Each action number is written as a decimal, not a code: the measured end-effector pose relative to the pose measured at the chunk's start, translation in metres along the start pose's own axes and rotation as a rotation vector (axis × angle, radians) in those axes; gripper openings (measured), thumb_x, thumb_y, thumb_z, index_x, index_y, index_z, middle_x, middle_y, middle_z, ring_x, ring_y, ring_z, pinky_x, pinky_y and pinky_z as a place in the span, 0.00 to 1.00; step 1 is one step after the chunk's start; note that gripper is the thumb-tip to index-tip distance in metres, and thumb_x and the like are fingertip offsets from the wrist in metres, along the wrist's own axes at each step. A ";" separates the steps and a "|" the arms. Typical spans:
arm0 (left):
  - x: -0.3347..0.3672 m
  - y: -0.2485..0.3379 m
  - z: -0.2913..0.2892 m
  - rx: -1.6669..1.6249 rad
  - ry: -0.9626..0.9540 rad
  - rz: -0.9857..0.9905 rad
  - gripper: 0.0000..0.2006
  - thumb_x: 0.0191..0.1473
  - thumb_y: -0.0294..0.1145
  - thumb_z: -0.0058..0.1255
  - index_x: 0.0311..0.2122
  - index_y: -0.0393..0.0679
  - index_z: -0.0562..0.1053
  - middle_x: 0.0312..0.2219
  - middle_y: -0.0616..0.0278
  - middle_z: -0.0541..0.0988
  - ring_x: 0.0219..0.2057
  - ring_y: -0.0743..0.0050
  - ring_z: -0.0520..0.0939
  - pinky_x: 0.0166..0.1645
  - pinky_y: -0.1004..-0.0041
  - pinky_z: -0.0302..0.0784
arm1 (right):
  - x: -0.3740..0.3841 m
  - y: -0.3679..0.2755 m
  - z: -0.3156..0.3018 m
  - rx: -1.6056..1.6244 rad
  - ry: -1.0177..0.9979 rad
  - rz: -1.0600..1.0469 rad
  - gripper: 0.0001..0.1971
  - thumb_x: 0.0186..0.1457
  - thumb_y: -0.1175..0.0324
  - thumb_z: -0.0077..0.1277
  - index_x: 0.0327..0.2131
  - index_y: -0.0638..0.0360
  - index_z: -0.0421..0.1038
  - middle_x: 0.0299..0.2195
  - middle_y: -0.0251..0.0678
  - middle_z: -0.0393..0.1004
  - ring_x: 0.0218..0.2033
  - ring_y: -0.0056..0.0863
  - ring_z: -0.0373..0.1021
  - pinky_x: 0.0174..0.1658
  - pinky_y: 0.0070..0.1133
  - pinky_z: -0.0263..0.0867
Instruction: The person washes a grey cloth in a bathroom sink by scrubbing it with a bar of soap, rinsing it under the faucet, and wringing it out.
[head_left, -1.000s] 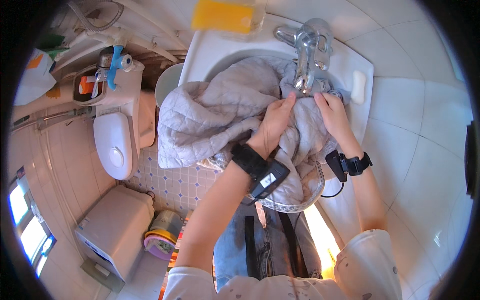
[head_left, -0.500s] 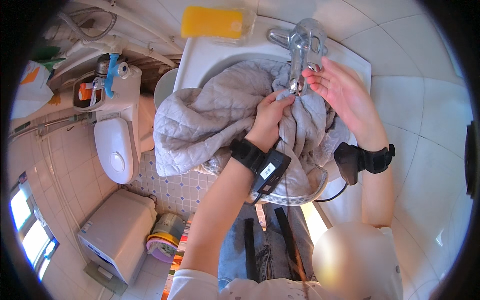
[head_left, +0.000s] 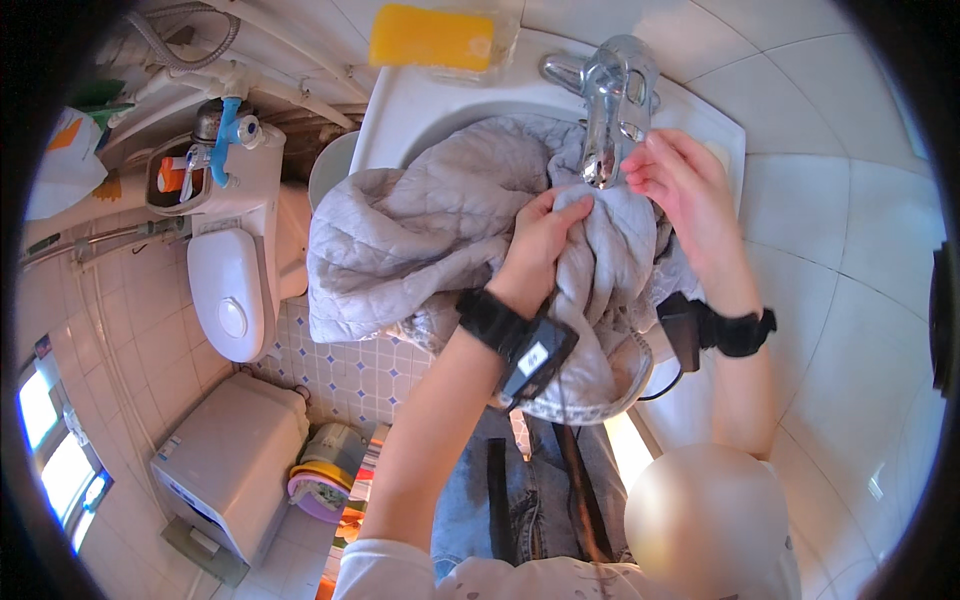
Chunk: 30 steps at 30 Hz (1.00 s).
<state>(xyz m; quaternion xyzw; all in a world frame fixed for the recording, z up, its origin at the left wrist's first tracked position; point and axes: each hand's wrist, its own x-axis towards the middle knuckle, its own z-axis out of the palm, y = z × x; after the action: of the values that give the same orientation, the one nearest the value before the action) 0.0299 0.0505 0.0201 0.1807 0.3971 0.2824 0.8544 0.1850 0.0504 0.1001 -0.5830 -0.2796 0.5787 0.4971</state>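
A bulky grey quilted cloth [head_left: 420, 225] fills the white sink [head_left: 385, 115] and spills over its left and front edges. Just below the spout of the chrome faucet [head_left: 601, 140], my left hand [head_left: 540, 240] is closed on a fold of the cloth, thumb on top. My right hand [head_left: 700, 200] is raised to the right of the spout, its fingers loosely bent and nothing visible in them. Whether its fingertips touch the faucet, I cannot tell. Black straps with small devices circle both wrists.
A yellow sponge [head_left: 430, 38] lies in a clear holder on the sink's back left corner. Left of the sink are a toilet [head_left: 230, 290] and a blue-handled valve [head_left: 225, 145]. A white appliance [head_left: 235, 460] and stacked basins [head_left: 322, 490] stand on the floor; tiled wall rises at right.
My right hand has drawn slightly down and away from the spout, its fingers more bent. My left hand keeps its hold on the cloth, and the view has shifted a little.
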 end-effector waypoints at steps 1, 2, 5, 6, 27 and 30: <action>-0.010 -0.001 0.003 0.030 0.029 0.004 0.12 0.52 0.28 0.45 0.42 0.37 0.69 0.34 0.65 0.75 0.35 0.80 0.74 0.40 0.80 0.69 | -0.006 0.010 -0.001 -0.129 0.080 -0.079 0.10 0.54 0.65 0.46 0.33 0.63 0.69 0.28 0.33 0.72 0.30 0.17 0.67 0.36 0.15 0.63; -0.020 -0.005 0.006 0.114 0.069 0.049 0.11 0.52 0.29 0.45 0.40 0.37 0.70 0.32 0.65 0.75 0.33 0.82 0.74 0.38 0.80 0.69 | -0.015 0.024 -0.003 -0.260 0.166 -0.155 0.10 0.54 0.66 0.46 0.34 0.63 0.69 0.28 0.32 0.71 0.30 0.16 0.66 0.36 0.14 0.62; -0.057 -0.009 0.016 0.450 0.188 0.278 0.11 0.53 0.34 0.46 0.34 0.34 0.70 0.24 0.68 0.72 0.27 0.87 0.67 0.32 0.83 0.64 | -0.050 0.055 -0.001 -0.419 0.154 -0.163 0.09 0.54 0.66 0.46 0.34 0.63 0.69 0.27 0.28 0.69 0.30 0.13 0.63 0.35 0.12 0.59; -0.067 -0.009 0.017 0.473 0.226 0.291 0.11 0.54 0.34 0.45 0.32 0.35 0.69 0.23 0.69 0.70 0.26 0.87 0.66 0.30 0.83 0.62 | -0.061 0.059 0.007 -0.443 0.137 -0.127 0.09 0.53 0.66 0.46 0.32 0.63 0.68 0.25 0.28 0.68 0.28 0.13 0.61 0.32 0.12 0.58; -0.048 -0.039 -0.004 0.228 0.426 0.211 0.22 0.59 0.41 0.34 0.17 0.39 0.65 0.14 0.70 0.65 0.19 0.85 0.61 0.23 0.78 0.58 | -0.069 0.084 0.038 -0.739 -0.162 -0.203 0.15 0.53 0.61 0.43 0.21 0.64 0.65 0.15 0.48 0.64 0.18 0.46 0.64 0.21 0.29 0.57; -0.051 -0.034 0.010 0.277 0.384 0.248 0.23 0.59 0.43 0.34 0.16 0.39 0.63 0.15 0.70 0.64 0.18 0.83 0.61 0.24 0.75 0.59 | -0.024 0.098 0.017 -0.777 -0.130 -0.139 0.16 0.54 0.60 0.41 0.22 0.64 0.65 0.15 0.48 0.64 0.18 0.46 0.63 0.21 0.29 0.57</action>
<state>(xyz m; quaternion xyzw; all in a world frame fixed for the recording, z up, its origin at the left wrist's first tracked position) 0.0227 -0.0082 0.0379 0.2864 0.5616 0.3570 0.6893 0.1401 -0.0008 0.0236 -0.6693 -0.5476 0.4304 0.2587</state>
